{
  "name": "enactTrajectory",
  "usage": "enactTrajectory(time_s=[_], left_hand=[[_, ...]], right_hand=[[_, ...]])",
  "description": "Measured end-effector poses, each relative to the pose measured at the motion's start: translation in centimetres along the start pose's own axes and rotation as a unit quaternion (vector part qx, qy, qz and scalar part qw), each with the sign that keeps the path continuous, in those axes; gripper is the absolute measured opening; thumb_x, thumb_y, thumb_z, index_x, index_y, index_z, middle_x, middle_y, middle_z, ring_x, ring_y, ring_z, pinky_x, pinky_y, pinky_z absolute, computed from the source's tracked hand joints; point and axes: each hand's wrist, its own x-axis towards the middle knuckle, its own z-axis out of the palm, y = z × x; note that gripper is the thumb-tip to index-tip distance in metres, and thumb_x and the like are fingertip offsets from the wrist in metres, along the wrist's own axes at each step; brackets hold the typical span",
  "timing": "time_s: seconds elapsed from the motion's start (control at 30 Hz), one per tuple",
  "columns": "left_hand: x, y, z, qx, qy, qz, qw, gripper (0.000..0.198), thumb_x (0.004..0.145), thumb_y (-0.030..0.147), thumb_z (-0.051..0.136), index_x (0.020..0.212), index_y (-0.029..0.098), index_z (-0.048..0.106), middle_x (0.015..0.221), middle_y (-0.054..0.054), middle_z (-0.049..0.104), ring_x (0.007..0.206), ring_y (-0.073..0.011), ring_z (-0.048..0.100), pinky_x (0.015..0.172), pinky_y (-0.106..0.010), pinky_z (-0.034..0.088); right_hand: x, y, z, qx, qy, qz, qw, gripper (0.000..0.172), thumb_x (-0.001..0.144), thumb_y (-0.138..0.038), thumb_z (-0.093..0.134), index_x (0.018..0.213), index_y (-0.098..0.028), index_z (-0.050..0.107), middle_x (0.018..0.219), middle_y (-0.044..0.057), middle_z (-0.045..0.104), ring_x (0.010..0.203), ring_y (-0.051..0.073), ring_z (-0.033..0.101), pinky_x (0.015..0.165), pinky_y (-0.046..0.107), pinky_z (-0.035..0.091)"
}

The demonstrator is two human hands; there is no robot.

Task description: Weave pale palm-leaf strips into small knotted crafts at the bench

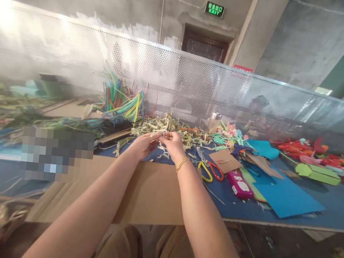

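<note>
My left hand and my right hand meet fingertip to fingertip over the far part of the blue table. The fingers of both are closed in a pinch. Whatever sits between them is too small and blurred to name. Just beyond the fingers lies a heap of pale green, curled strips. Under my forearms a flat sheet of brown cardboard reaches the table's front edge. Scissors with one yellow handle and others with a red handle rest to the right of my right wrist.
A purple box and blue sheets lie at the right. Behind them are a light green folded piece and red pieces. Coloured stems stand at the back left. A perforated metal screen runs along the table's far side.
</note>
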Motion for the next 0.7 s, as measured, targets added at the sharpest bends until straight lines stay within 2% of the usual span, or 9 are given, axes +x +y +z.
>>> enactTrajectory(time_s=[0.17, 0.27, 0.37, 0.47, 0.6, 0.7], left_hand=[[-0.1, 0.2, 0.2, -0.034, -0.018, 0.0, 0.999, 0.015, 0.062, 0.021, 0.076, 0.07, 0.016, 0.064, 0.069, -0.002, 0.06, 0.061, -0.01, 0.054, 0.055, -0.02, 0.042], [-0.3, 0.2, 0.2, -0.01, -0.022, 0.04, 0.999, 0.017, 0.061, 0.024, 0.077, 0.069, 0.015, 0.065, 0.068, -0.002, 0.06, 0.059, -0.0097, 0.052, 0.052, -0.02, 0.04], [-0.3, 0.1, 0.0, -0.005, -0.03, 0.066, 0.997, 0.022, 0.061, 0.029, 0.078, 0.074, 0.015, 0.066, 0.069, -0.002, 0.061, 0.059, -0.0095, 0.052, 0.052, -0.02, 0.039], [-0.1, 0.0, -0.2, -0.02, -0.031, 0.049, 0.998, 0.025, 0.062, 0.03, 0.079, 0.079, 0.016, 0.067, 0.078, -0.004, 0.066, 0.065, -0.0107, 0.057, 0.056, -0.02, 0.042], [-0.1, 0.0, -0.3, -0.039, -0.018, 0.037, 0.998, 0.02, 0.063, 0.027, 0.078, 0.077, 0.018, 0.067, 0.08, -0.003, 0.066, 0.067, -0.0108, 0.059, 0.056, -0.019, 0.045], [-0.3, 0.0, -0.1, -0.044, -0.018, 0.035, 0.998, 0.019, 0.062, 0.023, 0.079, 0.076, 0.018, 0.067, 0.076, -0.002, 0.064, 0.065, -0.0094, 0.057, 0.056, -0.018, 0.044]], right_hand=[[0.2, 0.3, 0.0, -0.076, 0.002, -0.047, 0.996, 0.034, 0.061, -0.03, 0.075, 0.085, -0.018, 0.055, 0.073, 0.0, 0.064, 0.07, 0.014, 0.063, 0.073, 0.029, 0.049], [0.4, 0.4, -0.1, -0.083, -0.009, -0.056, 0.995, 0.036, 0.062, -0.033, 0.074, 0.089, -0.019, 0.055, 0.076, 0.001, 0.066, 0.072, 0.015, 0.063, 0.073, 0.029, 0.05], [0.4, 0.3, -0.3, -0.061, -0.013, -0.053, 0.997, 0.046, 0.062, -0.033, 0.074, 0.102, -0.019, 0.054, 0.089, 0.003, 0.066, 0.079, 0.015, 0.063, 0.075, 0.029, 0.05], [0.4, -0.3, -0.6, -0.087, 0.016, -0.095, 0.992, 0.038, 0.07, -0.03, 0.065, 0.107, -0.02, 0.058, 0.101, 0.005, 0.064, 0.088, 0.015, 0.06, 0.08, 0.028, 0.048], [-0.4, -1.5, -0.8, -0.217, 0.078, -0.204, 0.952, 0.02, 0.076, -0.03, 0.062, 0.094, -0.022, 0.066, 0.1, 0.005, 0.064, 0.098, 0.018, 0.055, 0.095, 0.032, 0.039], [-1.1, -2.1, -0.7, -0.29, 0.087, -0.227, 0.926, 0.016, 0.076, -0.035, 0.066, 0.085, -0.023, 0.069, 0.097, 0.006, 0.063, 0.103, 0.022, 0.052, 0.099, 0.036, 0.032]])
